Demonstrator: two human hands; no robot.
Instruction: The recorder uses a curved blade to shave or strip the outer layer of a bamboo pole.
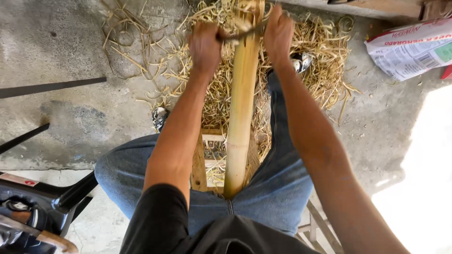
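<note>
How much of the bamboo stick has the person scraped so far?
A lot looks done: a big heap of pale shavings lies on the concrete floor, and the bamboo pole looks smooth near the lap. Right now the left hand and right hand grip a blade across the far end. How much is left cannot be told.

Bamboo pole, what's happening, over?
Left hand, right hand grip dark blade. Blade crosses long pale bamboo pole. Straw-coloured shavings on floor.

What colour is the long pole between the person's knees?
Pale yellow-tan, like peeled bamboo; the pole shows in the head view.
</note>
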